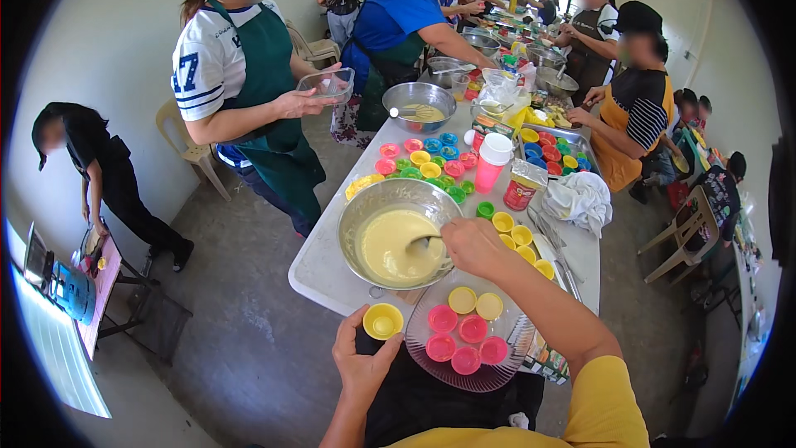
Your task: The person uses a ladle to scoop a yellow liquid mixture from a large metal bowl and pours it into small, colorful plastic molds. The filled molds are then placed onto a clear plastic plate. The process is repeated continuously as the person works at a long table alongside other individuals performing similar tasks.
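In my left hand (363, 365) a small yellow molding cup (383, 322) is pinched between thumb and fingers, its inside facing up. My right hand (473, 245) grips the handle of a metal spoon (424, 241), whose bowl dips into pale yellow batter (394, 253). The batter sits in a large steel mixing bowl (355, 211) at the table's near left. Just below my right forearm is a clear ribbed plastic tray (431, 369), holding several pink cups (473, 329) and two yellow cups (489, 306) that look filled with batter.
The white table (319, 270) runs away from me, with colourful cups (431, 170), a pink tumbler (489, 174), a white cloth (578, 202) and a second steel bowl (419, 104). A person in a green apron (265, 99) stands left holding a clear container (330, 85). Others work farther along.
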The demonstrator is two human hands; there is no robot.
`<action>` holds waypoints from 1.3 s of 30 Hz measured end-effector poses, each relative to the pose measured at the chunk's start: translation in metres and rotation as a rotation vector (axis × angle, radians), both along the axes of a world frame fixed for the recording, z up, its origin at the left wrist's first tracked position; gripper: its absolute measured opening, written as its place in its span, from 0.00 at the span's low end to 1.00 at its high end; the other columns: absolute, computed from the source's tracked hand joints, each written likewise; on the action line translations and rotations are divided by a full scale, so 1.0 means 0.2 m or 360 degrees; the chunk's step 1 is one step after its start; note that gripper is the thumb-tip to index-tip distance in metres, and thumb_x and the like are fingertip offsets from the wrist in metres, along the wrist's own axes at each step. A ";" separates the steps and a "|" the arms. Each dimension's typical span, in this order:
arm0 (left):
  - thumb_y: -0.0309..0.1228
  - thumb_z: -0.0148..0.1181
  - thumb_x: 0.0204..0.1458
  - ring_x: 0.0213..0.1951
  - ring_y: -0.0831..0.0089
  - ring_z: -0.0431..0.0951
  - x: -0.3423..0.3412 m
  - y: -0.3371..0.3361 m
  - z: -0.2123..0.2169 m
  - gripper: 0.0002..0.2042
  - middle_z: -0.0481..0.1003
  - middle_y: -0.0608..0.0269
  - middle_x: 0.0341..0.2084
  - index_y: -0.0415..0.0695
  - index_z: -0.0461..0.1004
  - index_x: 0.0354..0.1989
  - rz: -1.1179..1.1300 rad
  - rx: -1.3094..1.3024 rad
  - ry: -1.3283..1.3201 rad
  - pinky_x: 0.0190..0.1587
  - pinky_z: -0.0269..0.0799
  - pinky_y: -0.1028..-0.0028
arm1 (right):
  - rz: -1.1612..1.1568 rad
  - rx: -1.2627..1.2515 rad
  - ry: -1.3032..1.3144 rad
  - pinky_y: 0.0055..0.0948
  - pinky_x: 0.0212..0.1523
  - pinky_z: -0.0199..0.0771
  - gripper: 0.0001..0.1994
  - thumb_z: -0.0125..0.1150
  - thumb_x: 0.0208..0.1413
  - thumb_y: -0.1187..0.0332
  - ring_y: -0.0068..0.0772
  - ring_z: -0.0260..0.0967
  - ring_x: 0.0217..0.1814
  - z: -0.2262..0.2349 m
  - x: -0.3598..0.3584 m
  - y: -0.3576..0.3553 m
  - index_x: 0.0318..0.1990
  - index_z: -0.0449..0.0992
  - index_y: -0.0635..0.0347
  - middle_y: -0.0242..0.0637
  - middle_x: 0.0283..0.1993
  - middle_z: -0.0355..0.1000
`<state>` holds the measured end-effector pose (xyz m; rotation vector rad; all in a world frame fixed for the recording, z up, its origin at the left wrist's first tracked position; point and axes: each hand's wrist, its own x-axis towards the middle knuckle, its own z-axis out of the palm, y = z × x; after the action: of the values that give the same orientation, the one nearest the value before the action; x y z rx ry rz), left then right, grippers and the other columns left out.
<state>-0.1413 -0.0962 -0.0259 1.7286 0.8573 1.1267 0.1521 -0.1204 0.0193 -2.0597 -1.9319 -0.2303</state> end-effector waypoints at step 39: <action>0.27 0.80 0.40 0.49 0.66 0.79 -0.02 0.02 0.01 0.30 0.79 0.56 0.45 0.35 0.76 0.55 0.0004 -0.0050 -0.0077 0.56 0.73 0.67 | -0.0190 -0.0080 -0.0049 0.45 0.33 0.80 0.05 0.62 0.44 0.72 0.51 0.81 0.33 -0.01 -0.21 0.15 0.27 0.83 0.61 0.49 0.28 0.80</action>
<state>-0.1450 -0.0918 -0.0237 1.6686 0.8430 1.1464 0.1101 -0.0909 0.0175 -2.2193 -1.8522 -0.2435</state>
